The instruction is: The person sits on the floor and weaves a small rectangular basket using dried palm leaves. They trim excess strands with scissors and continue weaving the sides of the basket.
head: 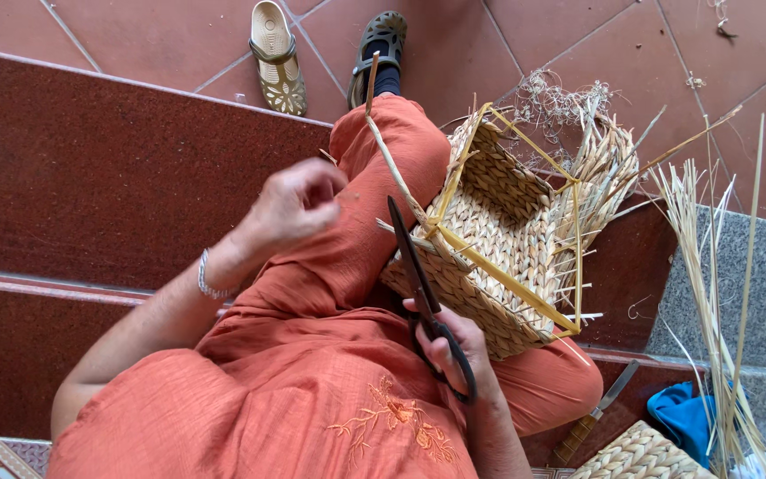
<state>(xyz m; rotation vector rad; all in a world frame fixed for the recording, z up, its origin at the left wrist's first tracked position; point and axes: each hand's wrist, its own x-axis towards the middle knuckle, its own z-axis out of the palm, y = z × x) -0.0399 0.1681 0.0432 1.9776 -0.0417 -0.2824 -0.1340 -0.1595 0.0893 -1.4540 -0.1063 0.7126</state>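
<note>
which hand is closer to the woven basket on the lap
Right. The right hand holds black scissors and sits right against the near side of the woven basket. The left hand is raised over the knee, apart from the basket, pinching a straw strand.

Red tiled floor [161, 35]: lone sandal [277, 58]. Dark red step [90, 168]: knife [594, 415], loose straw [711, 293].

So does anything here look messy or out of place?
A single sandal lies loose on the tiles, with no partner in view. The basket rim is unfinished: stray straw ends stick out untrimmed, and frayed fibres lie scattered beyond it.
</note>
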